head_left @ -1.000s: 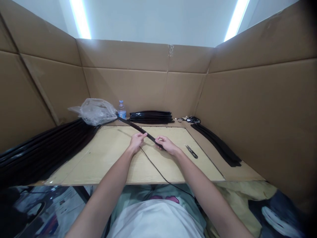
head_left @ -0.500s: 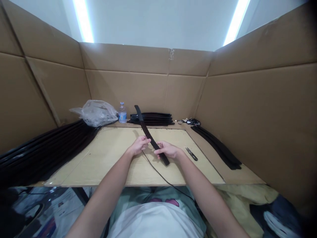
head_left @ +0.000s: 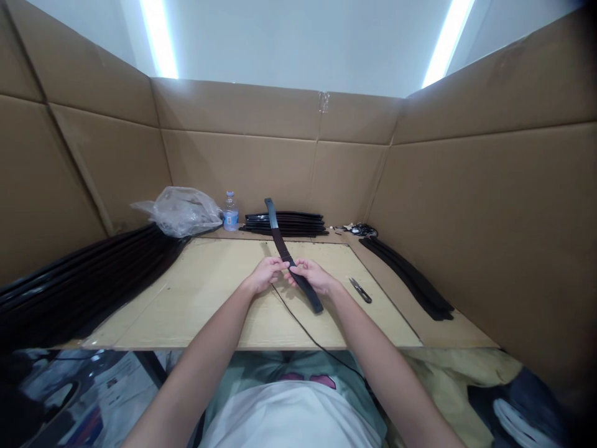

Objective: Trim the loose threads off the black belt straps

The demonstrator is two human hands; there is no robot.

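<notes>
A long, curved black strip (head_left: 306, 291) is held at a slant over the tabletop, its far end rising in front of a stack of similar strips. My left hand (head_left: 269, 272) is closed, pinching the strip's left edge near its middle. Just beside it, my right hand (head_left: 313, 275) grips the strip from the right, thumb on top; the two hands' fingertips nearly meet. A thin black cord (head_left: 298, 325) runs from under my left hand over the table edge toward my lap; whether my fingers hold it is hidden. Thread snips (head_left: 360, 290) lie right of my right hand.
Black strips (head_left: 284, 224) are stacked at the back, beside a water bottle (head_left: 230, 213) and a clear plastic bag (head_left: 185, 211). A large pile of long black strips (head_left: 84, 283) covers the left side. More strips (head_left: 408, 278) lie right. Cardboard walls (head_left: 242, 155) enclose the table.
The strip's far end has swung to the right and its face has turned, catching more light. My right hand has shifted up and left along it, closer to my left hand.
</notes>
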